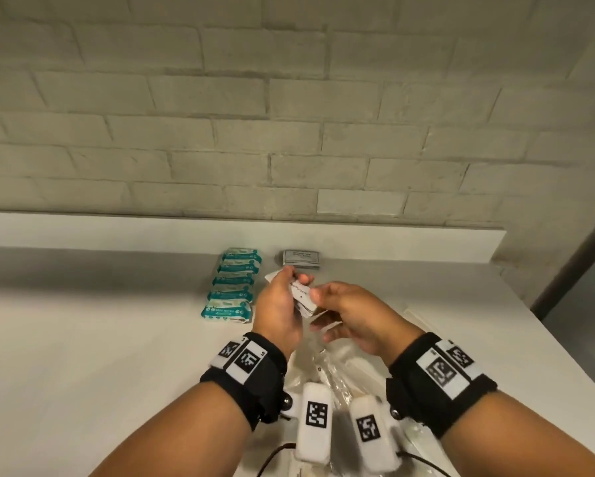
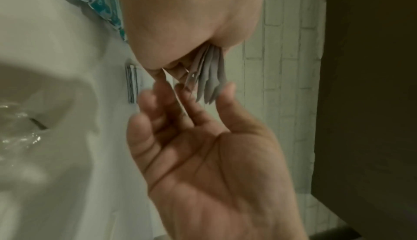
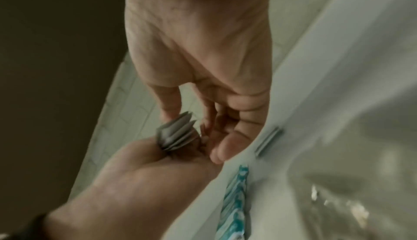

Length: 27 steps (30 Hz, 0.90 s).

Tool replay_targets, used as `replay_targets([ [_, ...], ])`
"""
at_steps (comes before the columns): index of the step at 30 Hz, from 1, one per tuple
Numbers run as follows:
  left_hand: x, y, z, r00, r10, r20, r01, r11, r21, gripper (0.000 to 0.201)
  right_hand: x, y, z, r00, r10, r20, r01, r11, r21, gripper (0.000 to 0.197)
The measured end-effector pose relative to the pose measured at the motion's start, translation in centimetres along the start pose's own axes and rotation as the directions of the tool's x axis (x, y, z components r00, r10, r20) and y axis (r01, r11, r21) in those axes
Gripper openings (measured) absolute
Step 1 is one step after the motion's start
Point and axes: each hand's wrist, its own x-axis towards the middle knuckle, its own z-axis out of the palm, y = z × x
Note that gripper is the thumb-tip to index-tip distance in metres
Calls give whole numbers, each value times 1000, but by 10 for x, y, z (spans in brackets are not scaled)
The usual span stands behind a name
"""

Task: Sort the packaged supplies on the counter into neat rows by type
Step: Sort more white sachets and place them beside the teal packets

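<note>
My left hand [image 1: 294,282] grips a small stack of white sachets [image 1: 303,297] above the white counter [image 1: 100,321]. The right hand [image 1: 318,309] meets it from the right: its thumb lies on the top sachet and its fingers sit under the stack's end. From the left wrist, the fanned sachets [image 2: 211,76] stick out of the left palm, between the right thumb and fingers. The right wrist view has the sachets [image 3: 176,135] held the same way. Several teal wipe packs [image 1: 232,287] lie in a neat column to the left. Flat grey packets [image 1: 301,259] are stacked behind the hands.
A crumpled clear plastic bag [image 1: 344,366] holding more wrapped items lies on the counter under my wrists. A raised ledge [image 1: 117,228] and a brick wall close off the back. The counter's edge runs diagonally on the right [image 1: 516,339].
</note>
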Motion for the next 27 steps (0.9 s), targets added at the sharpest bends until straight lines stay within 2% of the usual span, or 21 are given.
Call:
replay_targets([
  [3,16,-6,-3,1000,-28,3,27,992,124,33,22,0,0,999,50,18,-52,993,104,9],
  [5,30,-9,-14,1000,3,18,-6,979,205,22,38,1,-6,997,81,1,-81,995,55,13],
  [7,48,-9,-28,999,47,11,-48,929,367,17,53,6,-19,991,133,-21,-134,989,-59,15],
  [9,65,-7,-42,994,107,-9,-81,804,589,42,66,14,-32,979,197,-42,-202,961,-188,21],
  [10,74,-5,-47,993,114,40,-109,702,703,55,72,19,-38,972,232,-47,-237,939,-251,23],
  [11,79,-2,-49,989,80,125,-149,566,811,60,78,22,-42,963,265,-53,-268,914,-305,23],
  [12,82,0,-46,979,0,202,-185,401,897,60,85,25,-44,955,289,-63,-293,889,-353,21],
  [13,83,2,-43,960,-93,265,-244,188,951,57,90,27,-45,950,303,-69,-305,866,-397,20],
  [15,85,0,-35,894,-256,367,-427,-247,870,40,100,28,-45,951,305,-58,-296,836,-462,21],
  [16,84,-1,-29,863,-312,398,-498,-389,775,27,103,28,-45,952,301,-51,-287,827,-483,22],
  [17,87,-2,-27,848,-340,407,-529,-472,705,19,106,27,-44,954,296,-44,-278,821,-499,22],
  [20,96,-2,-23,852,-354,386,-523,-551,650,16,110,25,-45,972,232,-43,-205,737,-644,25],
  [22,102,-3,-23,848,-358,391,-530,-555,641,25,109,25,-47,985,165,-39,-144,695,-704,37],
  [23,104,-4,-23,843,-358,402,-538,-555,634,29,109,25,-48,991,132,-28,-107,646,-756,46],
  [25,109,-5,-24,843,-346,412,-538,-543,645,30,112,27,-48,998,70,-8,-35,398,-917,55],
  [26,112,-5,-24,848,-335,411,-530,-532,660,30,114,28,-47,998,57,2,-15,302,-953,53],
  [27,116,-3,-24,852,-326,409,-523,-523,673,29,119,27,-45,999,51,10,-4,260,-966,49],
])
